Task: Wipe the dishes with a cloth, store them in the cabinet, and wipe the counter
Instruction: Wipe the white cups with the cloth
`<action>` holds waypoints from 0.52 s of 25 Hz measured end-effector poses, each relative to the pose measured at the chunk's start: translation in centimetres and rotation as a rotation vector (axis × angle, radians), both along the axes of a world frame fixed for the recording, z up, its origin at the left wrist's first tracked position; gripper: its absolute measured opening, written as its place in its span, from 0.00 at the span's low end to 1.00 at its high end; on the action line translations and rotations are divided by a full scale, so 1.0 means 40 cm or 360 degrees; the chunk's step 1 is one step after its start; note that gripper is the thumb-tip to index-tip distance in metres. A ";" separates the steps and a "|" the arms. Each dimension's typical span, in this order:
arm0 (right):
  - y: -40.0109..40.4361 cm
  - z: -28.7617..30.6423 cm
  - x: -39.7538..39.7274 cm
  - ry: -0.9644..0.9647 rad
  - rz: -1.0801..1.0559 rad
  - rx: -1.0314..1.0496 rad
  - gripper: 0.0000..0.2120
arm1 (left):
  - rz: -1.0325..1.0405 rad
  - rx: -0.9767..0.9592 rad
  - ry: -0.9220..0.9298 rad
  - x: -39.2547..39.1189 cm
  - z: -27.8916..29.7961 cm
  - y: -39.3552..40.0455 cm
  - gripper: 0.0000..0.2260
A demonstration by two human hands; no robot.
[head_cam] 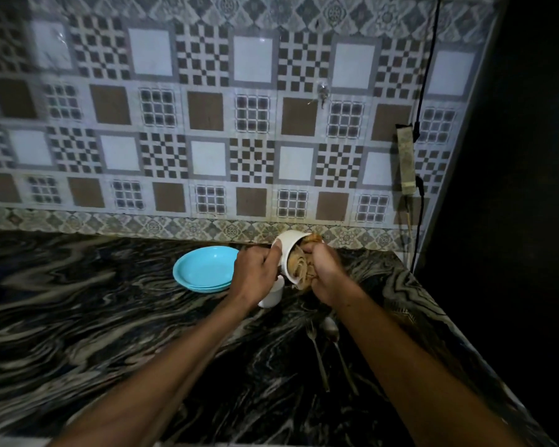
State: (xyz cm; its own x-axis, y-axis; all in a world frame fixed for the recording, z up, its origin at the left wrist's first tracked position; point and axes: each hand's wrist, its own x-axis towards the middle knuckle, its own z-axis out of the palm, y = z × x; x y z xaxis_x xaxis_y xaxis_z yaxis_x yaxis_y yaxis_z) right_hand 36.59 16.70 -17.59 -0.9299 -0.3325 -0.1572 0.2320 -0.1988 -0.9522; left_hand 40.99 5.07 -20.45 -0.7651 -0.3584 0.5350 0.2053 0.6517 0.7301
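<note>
Both arms reach forward over the dark, swirl-veined counter [94, 317]; the hands meet near the tiled back wall [207, 124], right of centre.

Left hand [255, 274]: fingers curled round the outer wall of a white bowl [288, 250], gripping it from the left side; bowl held off the counter and tipped on its side, its mouth facing right toward the other hand.

Right hand [325, 272]: clenched on a bunched tan cloth [299, 269]; the cloth is pressed into the bowl's mouth, and a fold of it hangs just below the lower rim (how far inside it reaches cannot be told; the hand covers that part).

Directly under the left hand stands a white cup [273, 296], upright on the counter, partly hidden by the wrist; whether the bowl touches it cannot be told.

Left of the hands: light blue plates [204, 269], stacked (two rims visible at the near edge), resting flat on the counter, close to the left hand but apart from it.

Nearer the person, between the forearms: a fork [317, 353] and a spoon [333, 333], lying side by side on the counter, handles pointing toward the near edge.

On the wall at right: a black cable [428, 59] runs down to a pale strip-shaped fixture [405, 159]; lighting dim, detail there unclear.
</note>
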 end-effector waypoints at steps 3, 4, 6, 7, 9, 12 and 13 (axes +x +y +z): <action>-0.017 -0.013 0.044 0.0514 0.0005 0.0265 0.12 | -0.0055 0.0207 -0.0044 0.051 0.018 -0.020 0.28; -0.009 -0.015 0.059 0.0938 0.0094 0.0554 0.12 | -0.0093 0.0266 -0.0057 0.066 0.028 -0.027 0.28; -0.003 -0.014 0.078 0.1798 0.0218 0.1481 0.19 | -0.0162 0.0268 -0.0053 0.092 0.047 -0.044 0.29; -0.009 -0.014 0.092 0.2023 0.0182 0.1891 0.22 | -0.0150 0.0211 -0.0021 0.100 0.051 -0.051 0.30; -0.034 0.019 0.088 0.1932 0.0003 0.2184 0.23 | -0.0036 0.0123 0.0061 0.113 0.066 -0.061 0.28; -0.062 0.053 0.127 0.1125 0.0331 0.1317 0.08 | 0.0041 0.0103 0.0101 0.114 0.061 -0.067 0.28; -0.071 0.055 0.127 0.0810 0.0363 0.0946 0.07 | 0.0034 0.0124 0.0124 0.119 0.055 -0.067 0.29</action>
State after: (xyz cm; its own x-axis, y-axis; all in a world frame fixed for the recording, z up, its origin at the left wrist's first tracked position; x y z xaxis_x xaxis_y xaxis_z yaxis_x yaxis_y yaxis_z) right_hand 41.69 13.87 -15.39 -0.8544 -0.5165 0.0567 -0.2840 0.3727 -0.8834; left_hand 45.74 2.38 -18.25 -0.7142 -0.4168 0.5624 0.2501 0.5984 0.7611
